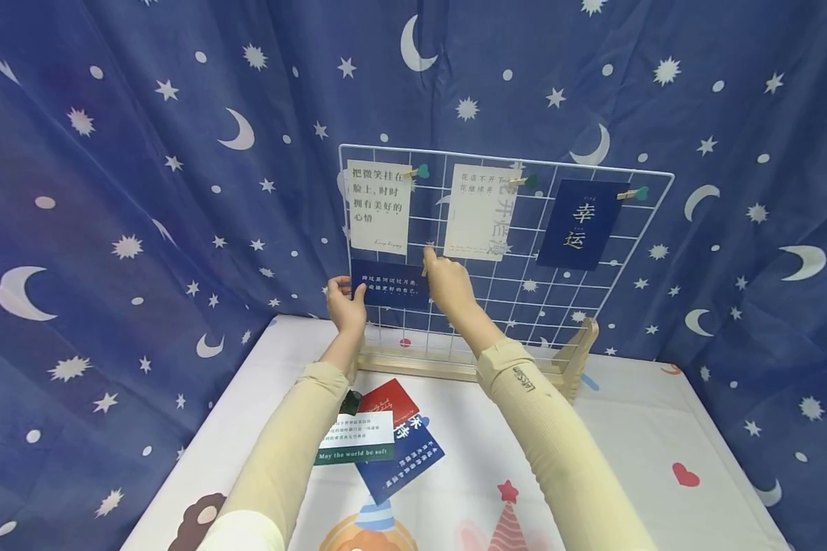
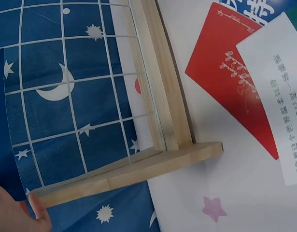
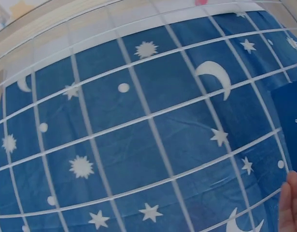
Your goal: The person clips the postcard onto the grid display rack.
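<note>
Sleeves (image 1: 547, 432) up front, left hand (image 1: 347, 310) pinching a blue card (image 1: 390, 297) against wire rack (image 1: 413, 366), right hand (image 1: 449, 283) near its corner, can't tell its grip.

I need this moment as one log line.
left hand: grips wide blue card; right hand: at its right end; wire grid: three clipped cards

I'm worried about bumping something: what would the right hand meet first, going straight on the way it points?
Most likely the wire grid, just ahead of the right hand, near the upper right corner of the lower dark blue card; depth is unclear, so they may already touch.
</note>
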### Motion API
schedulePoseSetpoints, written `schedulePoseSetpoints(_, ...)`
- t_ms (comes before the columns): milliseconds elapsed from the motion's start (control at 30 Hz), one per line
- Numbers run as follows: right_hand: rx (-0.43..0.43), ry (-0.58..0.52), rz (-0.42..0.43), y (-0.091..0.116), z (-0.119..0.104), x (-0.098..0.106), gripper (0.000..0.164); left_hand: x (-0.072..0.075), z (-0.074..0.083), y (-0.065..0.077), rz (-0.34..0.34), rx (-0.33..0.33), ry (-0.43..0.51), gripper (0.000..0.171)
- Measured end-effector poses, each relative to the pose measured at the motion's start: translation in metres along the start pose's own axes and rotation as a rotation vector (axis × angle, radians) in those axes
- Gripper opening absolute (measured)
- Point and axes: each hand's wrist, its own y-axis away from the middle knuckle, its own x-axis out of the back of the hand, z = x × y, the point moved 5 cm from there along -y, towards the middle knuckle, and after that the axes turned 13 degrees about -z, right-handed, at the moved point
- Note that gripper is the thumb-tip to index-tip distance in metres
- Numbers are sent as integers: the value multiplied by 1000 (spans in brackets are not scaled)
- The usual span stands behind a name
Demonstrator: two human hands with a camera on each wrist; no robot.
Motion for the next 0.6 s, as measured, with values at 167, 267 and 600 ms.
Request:
schedulePoseSetpoints(167,91,-36,51,13,2,2,29,1,-11,-7,-20,-60,41,26)
schedulePoseSetpoints(267,97,-89,70,19,8,2,27,1,-12,-8,-28,-58,36,29)
schedulePoseSetpoints(600,71,-210,46,39,27,-2,23,19,9,4,-67,-57,-41,34)
